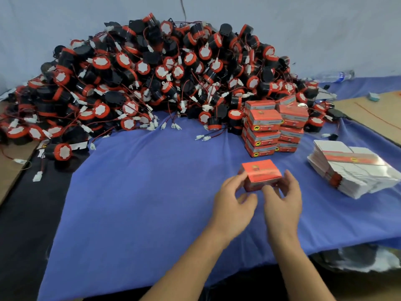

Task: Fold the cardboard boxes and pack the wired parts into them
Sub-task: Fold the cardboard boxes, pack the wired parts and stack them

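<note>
Both hands are on one small red cardboard box [261,173], out over the blue cloth [141,203], near the middle-right. It's squared up, long axis running left to right across the view, broad printed face turned up. The left hand [234,202] curls its fingers round the left end, thumb tucked low in front. The right hand [283,199] wraps the right end, thumb on the near face. Lifted or resting on the cloth? Can't tell, it's blurred. Behind, a huge heap of black-and-red wired parts [152,83]; just right of it, a stack of finished boxes [273,127]. Far right, a pile of flat box blanks [355,177].
</note>
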`<move>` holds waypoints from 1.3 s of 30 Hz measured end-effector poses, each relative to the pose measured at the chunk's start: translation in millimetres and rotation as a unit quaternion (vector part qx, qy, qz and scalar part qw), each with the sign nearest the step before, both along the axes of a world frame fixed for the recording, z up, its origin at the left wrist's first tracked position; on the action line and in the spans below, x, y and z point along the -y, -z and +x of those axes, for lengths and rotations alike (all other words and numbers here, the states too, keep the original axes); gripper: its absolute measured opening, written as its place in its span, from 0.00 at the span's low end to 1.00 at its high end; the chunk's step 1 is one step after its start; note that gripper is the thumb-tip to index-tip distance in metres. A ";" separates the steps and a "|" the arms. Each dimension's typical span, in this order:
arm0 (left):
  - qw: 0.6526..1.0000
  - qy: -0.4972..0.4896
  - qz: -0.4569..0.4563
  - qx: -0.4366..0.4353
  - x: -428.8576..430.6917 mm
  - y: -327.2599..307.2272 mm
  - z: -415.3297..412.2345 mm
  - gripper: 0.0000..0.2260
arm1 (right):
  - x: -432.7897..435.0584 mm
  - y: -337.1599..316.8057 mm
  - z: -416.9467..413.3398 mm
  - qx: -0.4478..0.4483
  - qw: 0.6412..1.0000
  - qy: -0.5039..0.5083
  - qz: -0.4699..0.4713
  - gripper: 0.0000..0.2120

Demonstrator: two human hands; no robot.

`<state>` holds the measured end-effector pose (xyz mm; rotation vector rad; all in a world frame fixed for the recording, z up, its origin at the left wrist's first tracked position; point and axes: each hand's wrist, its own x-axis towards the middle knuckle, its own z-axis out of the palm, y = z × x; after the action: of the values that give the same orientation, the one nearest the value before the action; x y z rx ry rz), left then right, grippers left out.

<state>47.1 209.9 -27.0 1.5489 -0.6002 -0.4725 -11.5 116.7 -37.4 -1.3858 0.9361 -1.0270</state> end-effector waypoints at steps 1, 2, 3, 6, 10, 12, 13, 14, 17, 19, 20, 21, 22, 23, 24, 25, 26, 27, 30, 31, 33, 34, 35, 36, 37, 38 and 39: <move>1.000 0.031 0.007 -0.002 19.0 -0.2 -2.3 0.24 | 15.9 -0.6 -3.7 0.009 1.000 0.023 0.016 0.30; 0.998 0.060 0.011 -0.009 37.1 -0.3 -4.1 0.25 | 29.9 -1.7 -6.7 0.010 0.999 0.041 0.024 0.30; 0.996 0.086 0.016 -0.019 54.5 -0.9 -5.1 0.26 | 43.2 -2.4 -8.6 0.004 0.998 0.051 0.025 0.28; 0.990 0.129 0.030 -0.040 100.0 -1.7 -2.8 0.27 | 77.9 -1.4 -7.5 -0.038 0.999 0.035 0.010 0.20; 0.982 0.168 0.071 -0.053 141.9 5.2 13.0 0.31 | 109.6 2.0 4.0 -0.071 0.997 0.000 0.033 0.24; 0.974 0.194 0.103 -0.053 156.7 9.9 26.0 0.32 | 120.4 4.7 10.8 -0.083 0.996 -0.022 0.037 0.28; 0.971 0.202 0.114 -0.053 162.5 11.8 32.7 0.32 | 124.4 6.0 14.4 -0.088 0.995 -0.034 0.035 0.29; 0.969 0.207 0.121 -0.054 166.8 12.9 39.2 0.33 | 127.6 7.1 18.3 -0.092 0.994 -0.045 0.032 0.30; 0.966 0.213 0.135 -0.063 175.6 15.8 54.5 0.36 | 135.0 9.8 28.6 -0.105 0.992 -0.058 0.030 0.31; 0.965 0.217 0.134 -0.066 178.3 17.3 60.0 0.37 | 136.9 10.2 33.1 -0.118 0.991 -0.059 0.034 0.34; 0.964 0.219 0.136 -0.066 178.3 17.4 61.1 0.37 | 136.9 9.9 34.3 -0.128 0.989 -0.059 0.036 0.35; 0.963 0.224 0.138 -0.066 177.8 17.4 61.5 0.37 | 136.7 9.5 34.8 -0.138 0.988 -0.060 0.036 0.36; 0.961 0.228 0.141 -0.067 176.7 17.0 61.2 0.38 | 136.0 8.7 34.7 -0.148 0.986 -0.060 0.035 0.37; 0.961 0.229 0.142 -0.067 175.1 16.1 59.8 0.38 | 134.7 7.8 34.0 -0.156 0.985 -0.062 0.031 0.37; 0.962 0.225 0.139 -0.065 172.9 14.0 57.6 0.37 | 133.0 6.7 32.3 -0.159 0.985 -0.063 0.027 0.37; 0.966 0.214 0.134 -0.063 170.5 10.6 53.8 0.37 | 131.3 5.1 30.4 -0.157 0.985 -0.062 0.022 0.35; 0.971 0.193 0.131 -0.056 167.9 6.1 48.1 0.35 | 129.2 4.1 27.7 -0.148 0.987 -0.061 0.017 0.34; 0.978 0.156 0.135 -0.036 164.9 1.0 38.9 0.32 | 127.1 3.7 24.1 -0.131 0.989 -0.060 0.014 0.34; 0.989 -0.001 0.133 0.069 152.4 -12.2 -6.2 0.21 | 118.9 -3.0 1.7 -0.075 0.996 -0.031 0.025 0.33; 0.991 -0.022 0.104 0.081 148.1 -17.5 -21.9 0.18 | 115.6 -7.0 -8.8 -0.059 0.998 -0.023 0.018 0.27; 0.995 -0.031 0.047 0.078 146.3 -27.4 -43.8 0.12 | 108.9 -16.8 -30.3 -0.058 0.998 0.006 -0.016 0.19; 0.997 -0.024 0.029 0.069 148.5 -31.1 -50.2 0.09 | 107.4 -22.9 -40.0 -0.072 0.996 0.035 -0.045 0.18; 0.998 -0.011 0.018 0.059 152.4 -34.5 -54.7 0.07 | 108.1 -29.2 -47.9 -0.087 0.991 0.070 -0.076 0.17; 0.999 0.004 0.015 0.050 157.5 -38.2 -58.3 0.06 | 110.9 -35.6 -54.8 -0.101 0.984 0.107 -0.103 0.16; 0.999 0.016 0.020 0.046 163.8 -41.5 -61.7 0.05 | 116.1 -41.6 -60.5 -0.123 0.973 0.144 -0.130 0.16; 0.998 0.025 0.027 0.047 171.0 -44.2 -64.8 0.05 | 123.4 -46.7 -65.3 -0.152 0.959 0.178 -0.157 0.16; 0.998 0.027 0.035 0.052 179.7 -45.7 -67.2 0.05 | 132.4 -51.1 -69.2 -0.177 0.946 0.202 -0.180 0.16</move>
<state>-20.1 30.2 18.7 1.6346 -0.7143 -0.4605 -80.7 -15.7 13.7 -1.7658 1.3907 -1.3301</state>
